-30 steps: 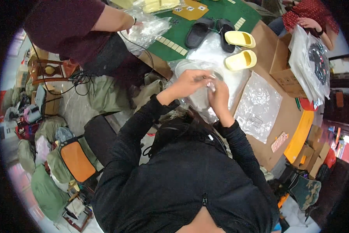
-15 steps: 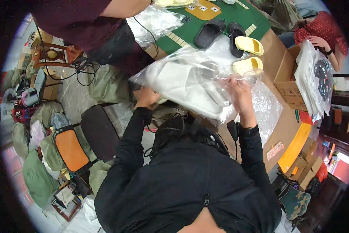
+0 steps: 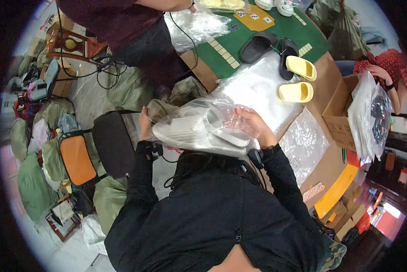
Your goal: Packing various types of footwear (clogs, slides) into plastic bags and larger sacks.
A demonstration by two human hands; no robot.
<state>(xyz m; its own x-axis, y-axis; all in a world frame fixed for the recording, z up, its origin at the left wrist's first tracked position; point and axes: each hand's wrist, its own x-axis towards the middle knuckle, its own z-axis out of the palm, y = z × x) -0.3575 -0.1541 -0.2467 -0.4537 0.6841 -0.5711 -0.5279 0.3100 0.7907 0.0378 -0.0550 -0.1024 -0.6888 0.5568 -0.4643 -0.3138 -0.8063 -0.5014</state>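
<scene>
A clear plastic bag (image 3: 219, 106) with a pair of white slippers (image 3: 185, 131) inside hangs in front of my chest. My right hand (image 3: 254, 124) pinches the bag's right end between thumb and fingers. Beside the left end of the bag, my left hand (image 3: 144, 124) is seen edge-on, its fingers mostly hidden; whether it grips the film I cannot tell. On the table beyond lie black slippers (image 3: 258, 47) and two yellow slippers (image 3: 296, 92), next to a stack of white bags (image 3: 258, 84).
To the right, an open cardboard box (image 3: 339, 111) holds bagged items, with a person in a red dotted top behind it. Another person in dark clothes stands at upper left. A black and orange chair (image 3: 78, 158) and several sacks are on the left. A clear bag (image 3: 303, 145) lies on the table.
The bag with the white slippers has come nearer to my body and lower, off the table. Both my hands have moved left, and the view has shifted slightly.
</scene>
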